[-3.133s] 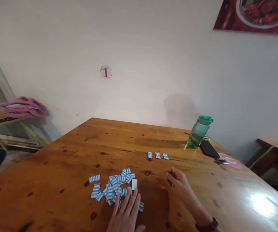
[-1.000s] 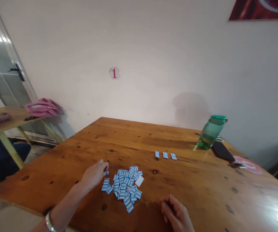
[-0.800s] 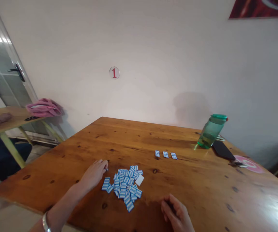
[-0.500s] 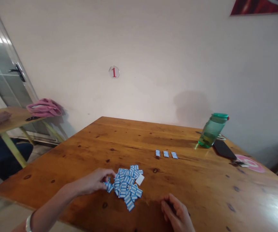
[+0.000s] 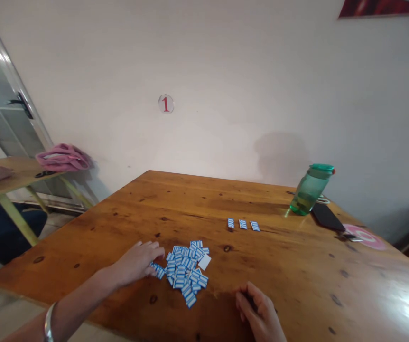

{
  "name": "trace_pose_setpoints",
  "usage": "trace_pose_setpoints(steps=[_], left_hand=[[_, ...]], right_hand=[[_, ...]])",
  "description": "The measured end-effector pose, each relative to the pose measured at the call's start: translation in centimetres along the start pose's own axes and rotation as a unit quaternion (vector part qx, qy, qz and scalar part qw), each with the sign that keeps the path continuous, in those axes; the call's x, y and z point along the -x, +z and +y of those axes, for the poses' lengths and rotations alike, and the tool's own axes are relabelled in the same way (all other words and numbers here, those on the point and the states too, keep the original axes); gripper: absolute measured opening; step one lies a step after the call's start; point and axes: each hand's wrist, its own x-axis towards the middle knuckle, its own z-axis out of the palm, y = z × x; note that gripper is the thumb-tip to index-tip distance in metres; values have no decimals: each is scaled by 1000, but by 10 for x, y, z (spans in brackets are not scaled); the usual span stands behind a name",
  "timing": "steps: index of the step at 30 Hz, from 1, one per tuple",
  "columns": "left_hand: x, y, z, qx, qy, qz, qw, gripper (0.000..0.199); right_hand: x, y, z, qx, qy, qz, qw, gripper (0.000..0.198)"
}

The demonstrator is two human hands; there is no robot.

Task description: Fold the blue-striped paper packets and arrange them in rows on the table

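Note:
A heap of small blue-and-white striped cards (image 5: 186, 268) lies loosely on the wooden table (image 5: 119, 232), with one plain white card (image 5: 204, 262) at its right side. At the heap's left edge is my left hand (image 5: 138, 260), its thumb apart from the bent fingers. Its fingertips are over or beside a few cards, partly hiding them. My right hand (image 5: 259, 311) rests on the table right of the heap, fingers curled in, with nothing visible in it. Farther back, three striped cards (image 5: 243, 224) lie in a spaced row.
At the right rear stands a green bottle (image 5: 309, 190), beside a black phone-like slab (image 5: 327, 217). Keys (image 5: 348, 236) lie by a round pink mat (image 5: 366, 237). A pink cloth (image 5: 64, 157) is on another table at the left. A wall rises behind.
My left hand has shifted slightly left and up, and its fingers have straightened and spread from a pinch-like curl. My right hand stays curled in place. The view has tilted slightly.

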Motion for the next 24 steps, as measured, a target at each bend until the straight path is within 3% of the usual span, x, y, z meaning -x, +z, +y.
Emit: trace_pose_setpoints(steps=[24], left_hand=[[10,28,0,165,-96,43,981,5]], right_hand=[[0,3,4,-14,3,-2,1000,31]])
